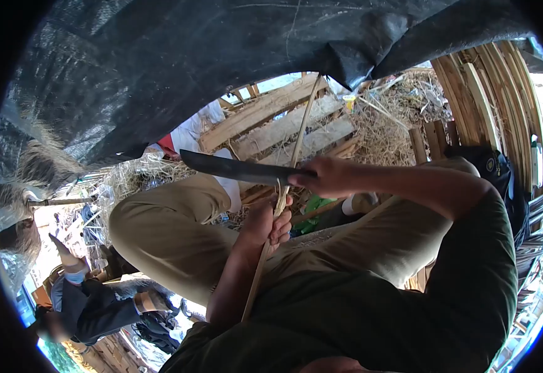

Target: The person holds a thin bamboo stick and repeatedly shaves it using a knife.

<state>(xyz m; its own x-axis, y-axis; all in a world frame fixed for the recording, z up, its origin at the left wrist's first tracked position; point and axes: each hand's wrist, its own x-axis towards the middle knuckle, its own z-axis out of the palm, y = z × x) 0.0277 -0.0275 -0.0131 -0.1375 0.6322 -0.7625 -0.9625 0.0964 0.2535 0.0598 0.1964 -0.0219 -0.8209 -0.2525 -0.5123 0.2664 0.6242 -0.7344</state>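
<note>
My right hand [323, 175] is closed around the handle of a machete [237, 168]. Its wide dark blade points left, across a long, thin strip, apparently bamboo [303, 124]. Fingers of my left hand [274, 225] wrap round this strip just below the blade. The strip slants from the far pallet down past my left forearm to my shirt. Where blade and strip meet, a pale shaved or split patch [280, 196] shows. Whether the edge bites into the strip I cannot tell.
Black plastic sheeting [159, 62] hangs overhead. Ahead lie a wooden pallet [271, 133] and scattered shavings [389, 118]. Stacked planks [492, 93] stand at right, near a dark bag [492, 171]. Another person [97, 308] is at lower left, a blade-like tool [60, 245] by their hand.
</note>
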